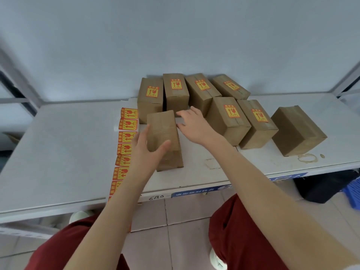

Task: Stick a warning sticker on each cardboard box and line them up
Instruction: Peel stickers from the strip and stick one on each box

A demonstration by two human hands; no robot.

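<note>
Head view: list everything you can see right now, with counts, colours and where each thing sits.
Stickered cardboard boxes: six, brown with yellow-red labels; four in back row, two in front at right.
Plain cardboard boxes: two, brown; one at centre, one far right.
Warning sticker strip: one, yellow-red, left of centre box, hanging over the table edge.
Table: one, white, ring stains near the front right.
Dark bag: one, under the table, right.
Blue crate: one, right edge.
Left hand: grips the centre box.
Right hand: open, beside that box.
</note>
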